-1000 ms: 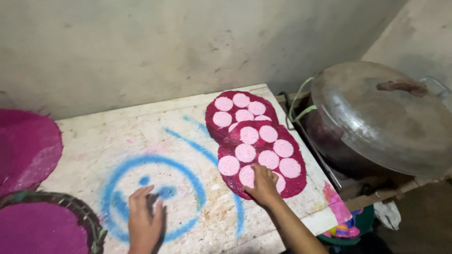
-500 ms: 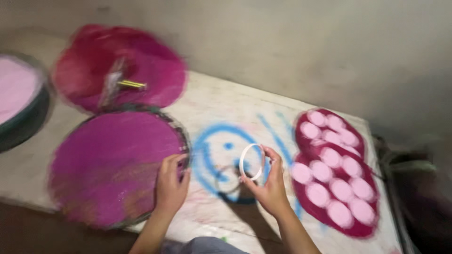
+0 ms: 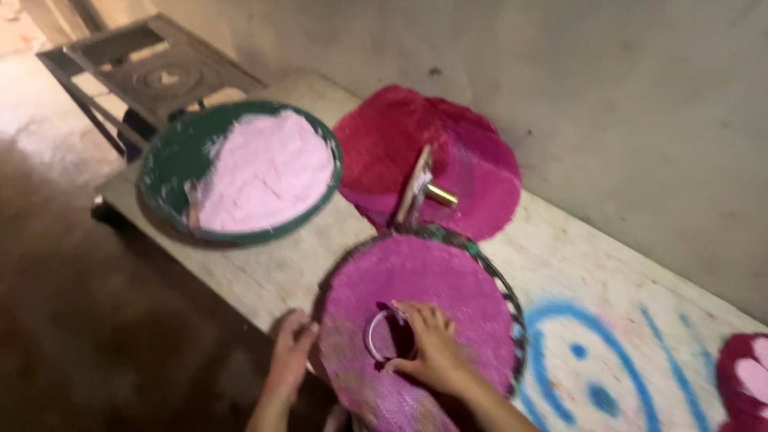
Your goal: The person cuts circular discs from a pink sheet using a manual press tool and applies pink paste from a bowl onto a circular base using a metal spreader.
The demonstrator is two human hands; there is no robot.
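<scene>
Currently, the right hand (image 3: 432, 348) rests on the magenta woven disc (image 3: 416, 320) that lies at the near edge of the table (image 3: 264, 268). Its grip is pinched on a thin metal ring (image 3: 382, 336), fingers curled over the ring's far and right side, and the ring sits flat against the disc surface, a little on the near side of the disc's middle. The left hand (image 3: 292, 352) is placed at the near-left rim of the same disc, just over the table's near edge; its fingers are bent against the rim, but whether the grip actually closes on the rim cannot be told.

Behind the disc, toward the wall (image 3: 560, 96), lies a second, darker red woven disc (image 3: 472, 160). A flat wooden-handled tool (image 3: 416, 188) with a short brass-coloured cylinder (image 3: 440, 194) rests on it, near its front edge. At the left end of the table stands a round green tray (image 3: 172, 156) holding pale pink powder (image 3: 268, 168). Blue spray-painted marks (image 3: 584, 360) cover the table surface to the right of the near disc. A dark red mat with pale pink rounds (image 3: 744, 380) shows at the right border.
</scene>
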